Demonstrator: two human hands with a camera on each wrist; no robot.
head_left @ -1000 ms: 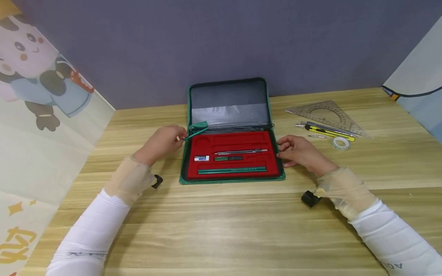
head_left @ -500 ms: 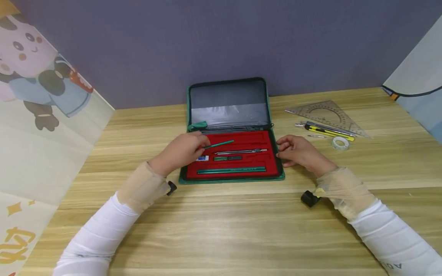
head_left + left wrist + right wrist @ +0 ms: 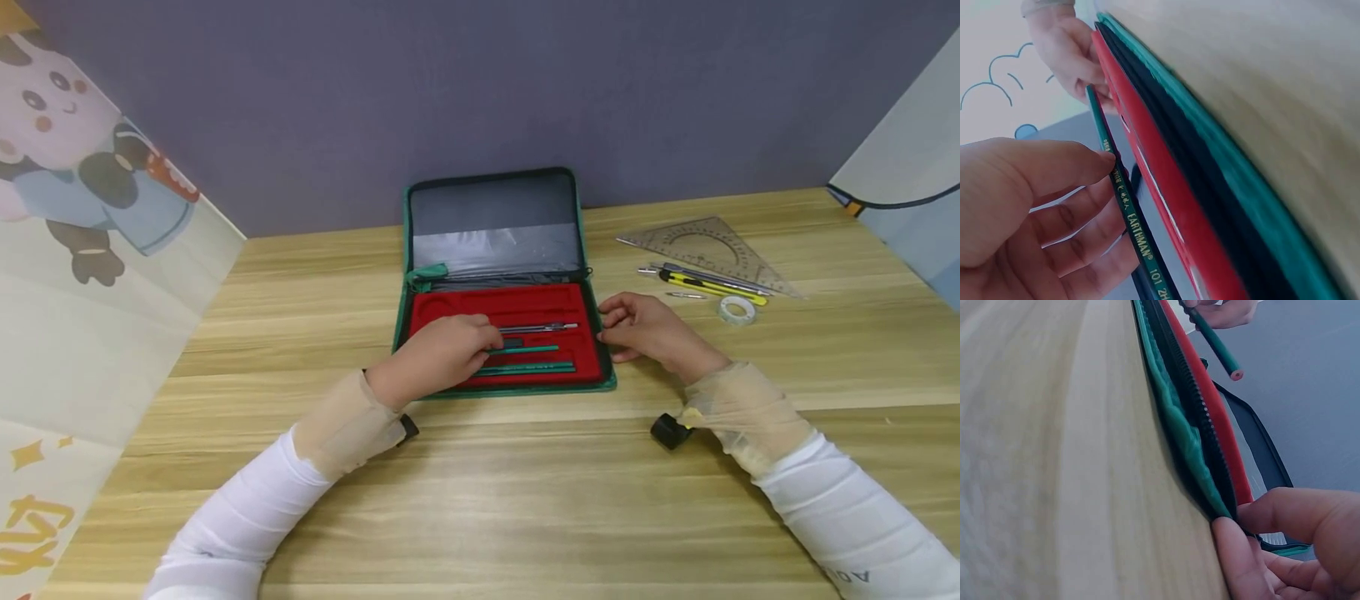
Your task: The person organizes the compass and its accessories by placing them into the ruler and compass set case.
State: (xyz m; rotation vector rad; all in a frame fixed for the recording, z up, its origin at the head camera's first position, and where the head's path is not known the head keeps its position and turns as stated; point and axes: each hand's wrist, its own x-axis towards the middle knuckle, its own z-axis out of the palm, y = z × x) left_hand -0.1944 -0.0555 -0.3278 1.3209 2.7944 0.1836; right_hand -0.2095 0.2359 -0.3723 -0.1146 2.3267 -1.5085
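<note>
Between thumb and fingers my left hand [image 3: 442, 350] pinches a green pencil [image 3: 525, 350], held over the red tray [image 3: 517, 315] of an open green zip case [image 3: 611, 385]. Gold lettering shows on the pencil [image 3: 1138, 234] in the left wrist view. In the tray lie a silver compass [image 3: 551, 327], a small dark piece [image 3: 513, 342] and green pencils [image 3: 536, 368]; my left hand hides part of them. At the case's right edge, my right hand [image 3: 652, 333] grips the border, thumb on one side and fingers on the other [image 3: 1297, 550].
Right of the case lie a clear set square [image 3: 738, 254], a yellow cutter [image 3: 716, 287], a silver pen-like tool [image 3: 693, 273], a small metal piece [image 3: 686, 295] and a tape roll [image 3: 737, 311]. The case lid [image 3: 491, 204] stands up near the grey wall [image 3: 480, 83].
From the case's left side, my left hand has moved right and toward the front with the pencil, now over the tray's lower part. My right hand has stayed at the case edge.
</note>
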